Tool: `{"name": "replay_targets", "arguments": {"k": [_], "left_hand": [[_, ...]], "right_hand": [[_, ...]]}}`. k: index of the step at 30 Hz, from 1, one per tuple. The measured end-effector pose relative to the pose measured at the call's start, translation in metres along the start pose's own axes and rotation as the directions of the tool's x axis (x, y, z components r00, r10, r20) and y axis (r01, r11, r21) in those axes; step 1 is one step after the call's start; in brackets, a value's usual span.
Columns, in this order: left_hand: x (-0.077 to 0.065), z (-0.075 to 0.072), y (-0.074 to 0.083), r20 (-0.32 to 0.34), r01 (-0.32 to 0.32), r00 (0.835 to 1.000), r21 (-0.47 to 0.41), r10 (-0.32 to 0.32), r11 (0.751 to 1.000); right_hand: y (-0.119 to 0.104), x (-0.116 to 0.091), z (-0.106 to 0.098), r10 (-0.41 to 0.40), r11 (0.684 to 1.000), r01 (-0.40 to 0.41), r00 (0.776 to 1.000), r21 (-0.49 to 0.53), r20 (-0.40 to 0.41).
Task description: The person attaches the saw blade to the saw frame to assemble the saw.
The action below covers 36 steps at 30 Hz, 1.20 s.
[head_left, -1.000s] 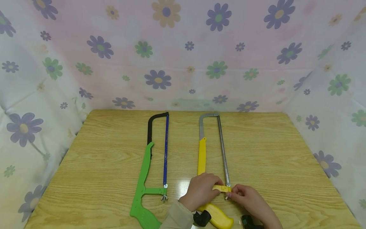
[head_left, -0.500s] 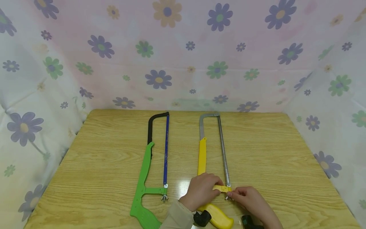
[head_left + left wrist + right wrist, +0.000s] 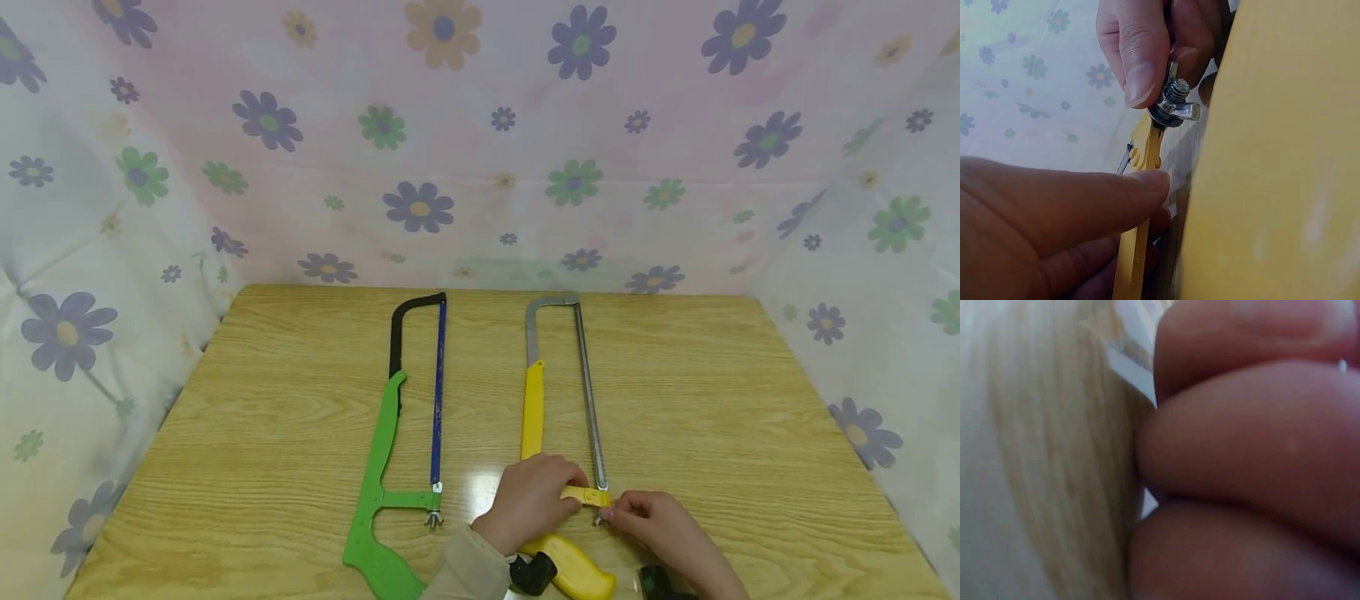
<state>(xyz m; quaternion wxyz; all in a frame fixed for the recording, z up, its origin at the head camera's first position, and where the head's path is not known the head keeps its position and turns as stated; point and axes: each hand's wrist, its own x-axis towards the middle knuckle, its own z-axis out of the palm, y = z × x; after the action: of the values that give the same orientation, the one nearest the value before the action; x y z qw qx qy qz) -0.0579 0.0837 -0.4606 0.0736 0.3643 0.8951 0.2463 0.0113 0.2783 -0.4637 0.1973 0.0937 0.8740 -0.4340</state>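
Note:
A hacksaw with a yellow handle (image 3: 532, 408) and grey front frame lies on the table in the head view. My left hand (image 3: 528, 500) grips its yellow cross arm (image 3: 595, 497) between thumb and curled fingers. At the outer end of that arm, my right hand (image 3: 663, 525) pinches a metal wing nut (image 3: 1179, 111) on a threaded bolt; thumb and fingertips press against one wing in the left wrist view. The grey blade (image 3: 590, 392) runs up from this arm to the frame's far end. Blurred curled fingers (image 3: 1247, 437) fill the right wrist view, hiding the nut there.
Left of the hands lies a second hacksaw with a green handle (image 3: 381, 450), a blue blade (image 3: 438, 392) and its own wing nut (image 3: 433, 520). Flower-printed cloth (image 3: 480, 150) surrounds the wooden table (image 3: 285, 400) at the back and sides.
My right hand has shifted slightly down beside the wing nut, and more of the nut shows now. The left hand keeps its grip on the arm. The head view has drifted a little.

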Motion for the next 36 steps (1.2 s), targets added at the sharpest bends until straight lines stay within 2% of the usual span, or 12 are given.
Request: {"name": "replay_targets", "arguments": {"k": [16,21,31,36], "left_hand": [[-0.0003,0.001,-0.0004,0.013,0.002,1.0,-0.004,-0.002,1.0],[0.0001,0.0004,-0.0003,0.014,0.006,1.0,-0.01,-0.006,1.0],[0.0001,-0.0003,-0.0003,0.002,0.001,1.0,-0.019,-0.001,1.0],[0.0002,0.0009,-0.0005,0.0,-0.002,1.0,-0.015,0.002,1.0]], "right_hand": [[-0.0018,-0.0012,-0.0016,0.022,0.999,-0.023,1.0,0.037,0.016],[-0.0016,-0.0001,-0.0016,0.032,0.999,-0.032,0.999,0.015,0.009],[-0.0038,-0.0003,-0.0004,0.016,1.0,-0.016,1.0,-0.013,0.01],[-0.0047,-0.0014,0.0003,-0.019,1.0,0.019,1.0,-0.013,0.018]]}}
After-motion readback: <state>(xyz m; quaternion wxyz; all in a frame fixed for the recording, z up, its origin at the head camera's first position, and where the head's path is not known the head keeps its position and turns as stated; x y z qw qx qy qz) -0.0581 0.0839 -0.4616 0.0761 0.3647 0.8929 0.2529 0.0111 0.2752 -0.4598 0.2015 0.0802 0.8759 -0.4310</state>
